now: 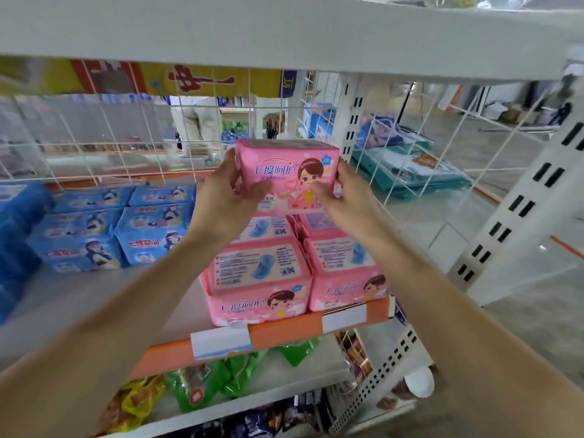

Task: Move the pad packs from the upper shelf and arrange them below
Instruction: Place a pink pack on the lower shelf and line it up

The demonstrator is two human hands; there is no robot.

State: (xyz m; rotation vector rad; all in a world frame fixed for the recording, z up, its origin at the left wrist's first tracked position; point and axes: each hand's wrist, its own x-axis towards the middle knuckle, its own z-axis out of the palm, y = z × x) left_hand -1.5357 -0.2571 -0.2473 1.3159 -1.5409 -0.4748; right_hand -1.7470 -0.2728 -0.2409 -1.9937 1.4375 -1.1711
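A pink pad pack point(286, 172) with a cartoon girl on its front is held upright between both hands, above the back row of pink packs. My left hand point(226, 192) grips its left end, thumb on the front. My right hand point(343, 192) grips its right end the same way. Under it, several pink pad packs point(262, 276) are stacked on the white shelf with the orange front edge point(284, 335). The upper shelf board point(284, 33) runs across the top of the view; its upper side is hidden.
Several blue pad packs point(148, 229) lie at the shelf's left and back. A white wire grid point(126, 137) closes the back. A slotted upright post point(512, 222) stands at the right. Green and yellow snack bags point(221, 380) fill the shelf below.
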